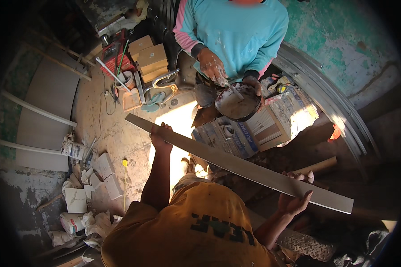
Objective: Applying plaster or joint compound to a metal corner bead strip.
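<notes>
A long, narrow strip of pale board (236, 165), looking like cut plasterboard, slants across in front of me, its right end lower and nearer. My left hand (161, 137) is closed round it toward the far left end, fingers over the edge. Toward the other end, my right hand (297, 199) holds it from below, with fingertips showing past the far edge and the thumb on the near side. Facing me, a person in a turquoise sweater (240, 35) holds a black bowl (238, 103) of greyish paste with a stirring tool in it.
Cardboard boxes (152, 62) and a dustpan (131, 100) stand at the far left. Board offcuts (75, 200) and a bucket (72, 147) lie along the left wall. Metal channels (338, 102) lean at the right. Stacked packs (227, 133) lie below the bowl.
</notes>
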Demonstrator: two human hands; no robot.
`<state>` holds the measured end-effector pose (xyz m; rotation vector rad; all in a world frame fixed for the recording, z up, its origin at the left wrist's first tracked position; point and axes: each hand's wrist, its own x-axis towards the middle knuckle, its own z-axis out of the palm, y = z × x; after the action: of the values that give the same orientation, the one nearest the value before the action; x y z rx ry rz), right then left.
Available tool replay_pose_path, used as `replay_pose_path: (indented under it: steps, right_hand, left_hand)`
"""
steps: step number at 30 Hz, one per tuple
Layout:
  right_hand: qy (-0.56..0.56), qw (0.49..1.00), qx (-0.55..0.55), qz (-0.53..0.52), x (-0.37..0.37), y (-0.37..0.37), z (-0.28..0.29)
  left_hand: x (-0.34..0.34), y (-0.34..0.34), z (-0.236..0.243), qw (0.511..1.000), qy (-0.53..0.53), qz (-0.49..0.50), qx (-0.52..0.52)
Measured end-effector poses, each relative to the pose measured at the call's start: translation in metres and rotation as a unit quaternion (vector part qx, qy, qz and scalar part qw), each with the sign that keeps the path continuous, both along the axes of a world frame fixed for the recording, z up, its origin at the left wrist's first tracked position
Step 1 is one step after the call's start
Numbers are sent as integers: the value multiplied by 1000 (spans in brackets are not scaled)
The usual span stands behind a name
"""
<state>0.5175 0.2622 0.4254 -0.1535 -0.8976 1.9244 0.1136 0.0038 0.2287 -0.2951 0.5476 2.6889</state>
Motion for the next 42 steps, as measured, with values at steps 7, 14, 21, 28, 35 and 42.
replay_pose_path:
  steps: [7,14,21,28,35,42]
  right_hand:
    - [-8,1000,-13,-18,-3,1,4]
    - [-30,999,-33,-26,0,-2,7]
    - [-41,994,-83,-58,0,-2,-1]
    - [-41,994,-83,-57,-14,6,0]
    - [-42,994,-84,-56,-27,4,8]
    - [-75,991,-67,-86,-21,4,4]
  left_hand:
    - [-5,3,5,999,-12,-8,-33]
    - [3,-5,-1,999,-24,21,-33]
    - [6,-7,-6,995,-49,44,-70]
    - [0,-4,-7,995,-44,40,-78]
    - [-2,-12,0,994,-59,54,-73]
    - [10,5,27,984,-98,103,-109]
